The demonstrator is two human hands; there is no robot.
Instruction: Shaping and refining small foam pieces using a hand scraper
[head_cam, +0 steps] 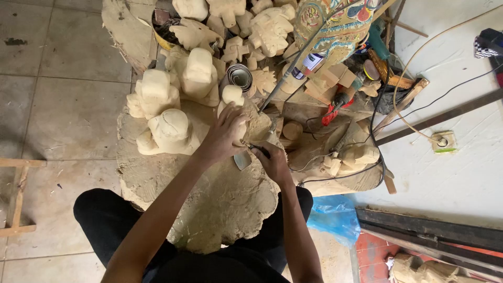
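Looking down, we see our left hand [226, 133] wrapped around a small pale wooden carving [234, 102], fingers curled over its lower part so that only its rounded top shows above them. Just to the right, our right hand [273, 161] is closed on a knife [244, 159] with a dark handle; its broad grey blade points left and lies near the base of the carving, beneath the left hand. Both hands work over a large rough wood slab [209, 209] resting across our black-clad knees. On the far left part of the slab stand several unfinished figures [168, 131], and farther away sits a metal tin [240, 76] among more carved blocks.
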